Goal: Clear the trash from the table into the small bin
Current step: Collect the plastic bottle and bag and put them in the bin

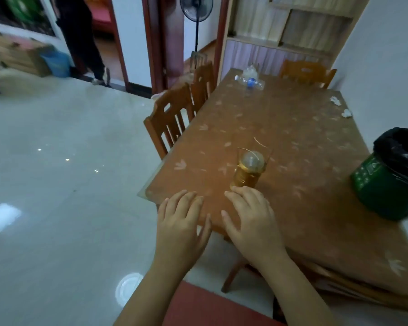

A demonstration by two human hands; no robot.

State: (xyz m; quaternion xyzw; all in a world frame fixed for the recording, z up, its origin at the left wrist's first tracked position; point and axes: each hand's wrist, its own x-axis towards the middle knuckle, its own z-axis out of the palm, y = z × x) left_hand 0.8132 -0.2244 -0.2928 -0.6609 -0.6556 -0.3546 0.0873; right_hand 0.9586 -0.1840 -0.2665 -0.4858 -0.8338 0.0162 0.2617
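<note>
- Head view: left hand and right hand lie flat at the near corner of the surface, each grip spread and empty.
- Just beyond the right fingertips lies the amber bottle, long axis pointing away; the right hand is nearer.
- The green bin stands at the right edge.
- Far off: a clear bottle at the far edge, paper scraps by the far right corner.

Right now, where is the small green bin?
In the head view, the small green bin with a black liner stands at the right edge of the table, to the right of the amber bottle and beyond the right hand.
</note>
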